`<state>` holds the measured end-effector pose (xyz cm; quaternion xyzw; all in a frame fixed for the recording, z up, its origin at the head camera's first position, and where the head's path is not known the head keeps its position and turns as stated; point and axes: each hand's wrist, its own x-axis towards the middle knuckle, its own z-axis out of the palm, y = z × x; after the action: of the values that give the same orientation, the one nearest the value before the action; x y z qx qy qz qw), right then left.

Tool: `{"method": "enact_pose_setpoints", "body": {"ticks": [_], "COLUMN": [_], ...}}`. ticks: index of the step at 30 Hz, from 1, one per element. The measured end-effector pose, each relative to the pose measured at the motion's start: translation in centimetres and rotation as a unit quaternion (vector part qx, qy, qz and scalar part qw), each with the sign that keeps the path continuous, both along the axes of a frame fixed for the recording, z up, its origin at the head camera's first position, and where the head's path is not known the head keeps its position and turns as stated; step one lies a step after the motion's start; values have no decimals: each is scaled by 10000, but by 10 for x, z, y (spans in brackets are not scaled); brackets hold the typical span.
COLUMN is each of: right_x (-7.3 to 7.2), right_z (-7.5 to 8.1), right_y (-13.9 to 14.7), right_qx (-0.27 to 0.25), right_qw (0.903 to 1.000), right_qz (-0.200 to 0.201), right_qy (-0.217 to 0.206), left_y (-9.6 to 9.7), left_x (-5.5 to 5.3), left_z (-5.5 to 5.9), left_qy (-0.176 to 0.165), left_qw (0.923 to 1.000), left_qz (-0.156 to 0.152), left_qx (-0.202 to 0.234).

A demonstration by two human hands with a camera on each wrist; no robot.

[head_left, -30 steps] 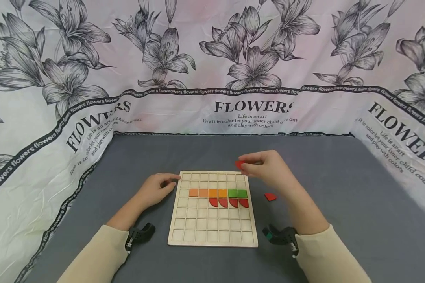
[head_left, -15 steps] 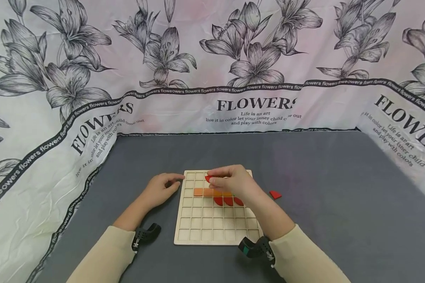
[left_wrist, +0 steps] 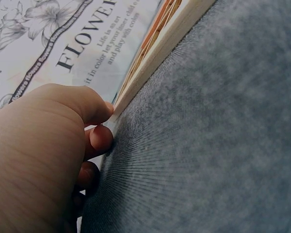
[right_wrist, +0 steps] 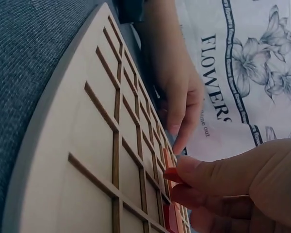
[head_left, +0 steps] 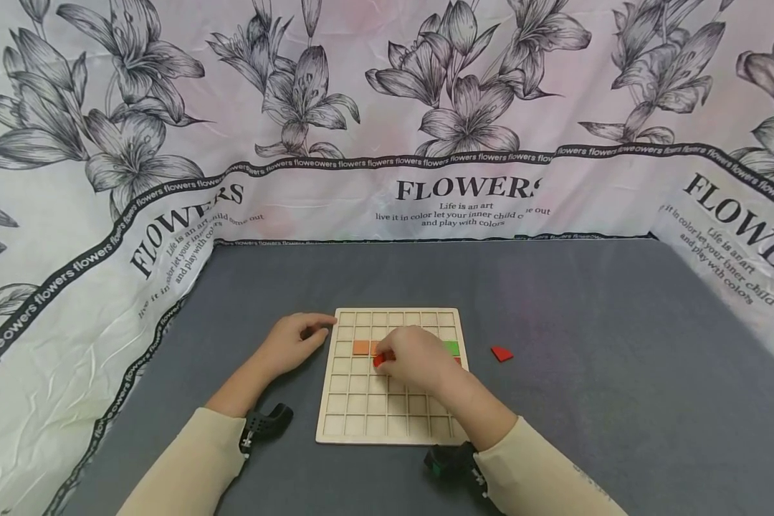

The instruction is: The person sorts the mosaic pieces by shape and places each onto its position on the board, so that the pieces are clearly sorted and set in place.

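Note:
My right hand (head_left: 416, 358) pinches a small red quarter-circle tile (head_left: 378, 360) between thumb and finger, low over the wooden grid board (head_left: 351, 424). In the right wrist view the red tile (right_wrist: 172, 174) sticks out tilted from the fingertips, beside another red tile (right_wrist: 170, 217) in the grid. Whether the held tile touches its cell I cannot tell. My left hand (head_left: 293, 344) touches the board's upper left corner with a fingertip, the other fingers loosely bent. An orange tile (head_left: 361, 347) and a green tile (head_left: 451, 348) show in one row; the right hand hides the tiles between.
One loose red tile (head_left: 502, 353) lies on the grey table (head_left: 593, 373) right of the board. A white flower-printed cloth (head_left: 335, 201) stands around the back and sides. Black wrist mounts sit by both sleeves.
My right hand has carried the red tile from beyond the board's upper right corner leftward, then down toward the row of red tiles. The left hand keeps its place at the corner.

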<state>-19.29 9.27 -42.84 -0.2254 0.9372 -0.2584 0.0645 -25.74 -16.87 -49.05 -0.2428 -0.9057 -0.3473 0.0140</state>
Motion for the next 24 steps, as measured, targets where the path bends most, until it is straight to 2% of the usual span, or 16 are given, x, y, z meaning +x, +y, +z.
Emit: {"method": "enact_pose_setpoints", "body": {"ticks": [4,12,19,24], "right_x": [1,3,2,0], "right_z": [-2,-4,-10,-10], "right_y": [1,-2,-7,-4], "right_qx": [221,149,193,183], "right_qw": [9996,9998,9983,9977], "right_qz": [66,64,-39,-39], "right_qy": [152,141,547,644], "left_y": [2,3,0,-1], "left_x": [0,-1,0,1], "left_z": [1,0,1,1], "left_qy": [-22,-19,11,16], "left_qw": [10000,10000,10000,10000], "left_qz": [-77,-87,-8,15], "left_qx": [29,17,40,38]}}
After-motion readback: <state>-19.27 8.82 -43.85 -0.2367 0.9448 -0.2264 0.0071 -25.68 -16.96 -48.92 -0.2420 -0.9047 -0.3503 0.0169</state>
